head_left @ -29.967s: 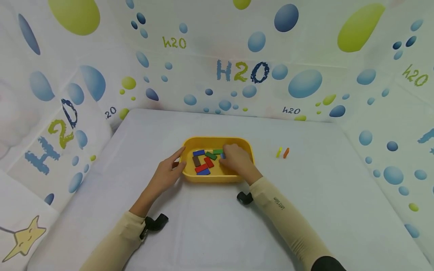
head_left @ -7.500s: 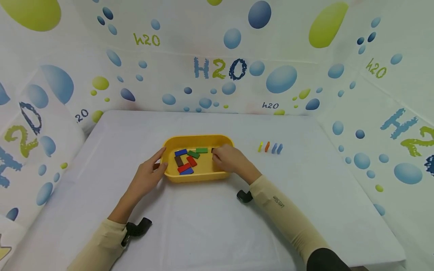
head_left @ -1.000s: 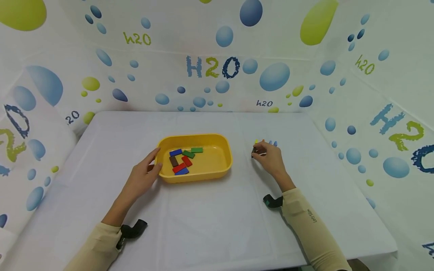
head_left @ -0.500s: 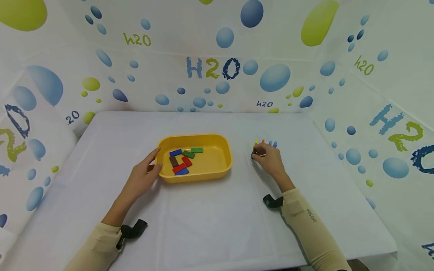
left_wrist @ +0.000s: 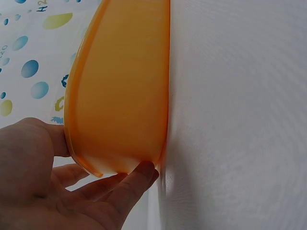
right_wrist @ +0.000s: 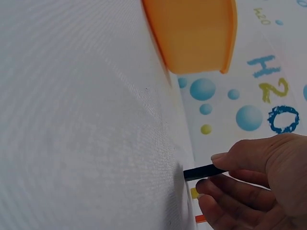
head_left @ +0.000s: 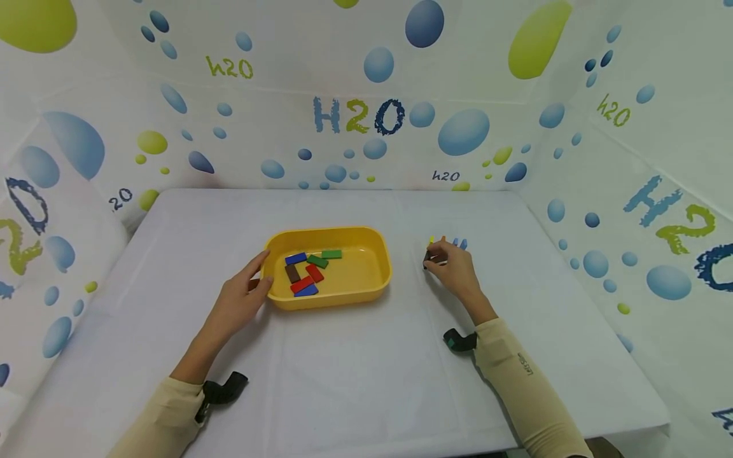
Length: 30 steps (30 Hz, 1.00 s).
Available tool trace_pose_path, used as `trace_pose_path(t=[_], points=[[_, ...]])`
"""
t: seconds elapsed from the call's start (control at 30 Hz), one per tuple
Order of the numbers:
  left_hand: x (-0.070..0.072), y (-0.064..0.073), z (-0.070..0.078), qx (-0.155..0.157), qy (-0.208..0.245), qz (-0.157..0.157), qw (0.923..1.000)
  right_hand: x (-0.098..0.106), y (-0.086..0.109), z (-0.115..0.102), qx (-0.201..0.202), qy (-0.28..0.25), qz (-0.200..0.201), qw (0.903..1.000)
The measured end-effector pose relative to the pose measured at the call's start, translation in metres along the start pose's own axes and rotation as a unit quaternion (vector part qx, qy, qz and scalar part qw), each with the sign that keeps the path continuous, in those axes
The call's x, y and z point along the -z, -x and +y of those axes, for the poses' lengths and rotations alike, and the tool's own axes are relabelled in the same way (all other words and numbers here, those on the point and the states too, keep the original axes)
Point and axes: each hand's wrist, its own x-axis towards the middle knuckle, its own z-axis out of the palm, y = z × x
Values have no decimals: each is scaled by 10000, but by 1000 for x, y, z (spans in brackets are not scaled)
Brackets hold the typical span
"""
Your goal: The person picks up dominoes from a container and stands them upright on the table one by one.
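My left hand point(head_left: 240, 298) holds the left end of a yellow plastic tray point(head_left: 366, 296). In the left wrist view the thumb meets the tray's rim, and the fingertips point(left_wrist: 145, 167) touch the wall low down near the table. Several flat blocks lie in the tray's left half: two blue, two green, two red and one brown block point(head_left: 293, 273). To the tray's right, my right hand point(head_left: 455, 270) pinches a narrow black block point(right_wrist: 204, 172) between thumb and fingers. One end of it meets the tablecloth. Whether it stands by itself is unclear.
Beyond my right hand are a yellow block point(head_left: 432, 240), an orange block point(head_left: 443, 239) and two light blue blocks point(head_left: 460, 243) in a row, partly hidden by the hand. White cloth point(head_left: 355, 381) covers the table. A printed curtain point(head_left: 258, 114) encloses the back and sides.
Two light blue blocks have joined the yellow and orange ones since the oldest frame. My right hand has carried the black block from the tray to the tablecloth; lately it stays almost still.
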Motion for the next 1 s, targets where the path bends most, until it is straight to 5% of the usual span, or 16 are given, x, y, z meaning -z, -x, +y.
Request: trace_pose_path(t=[1.0], points=[[0, 1, -1, -63, -29, 25, 10000, 10, 3, -16, 392, 190, 269, 9987]])
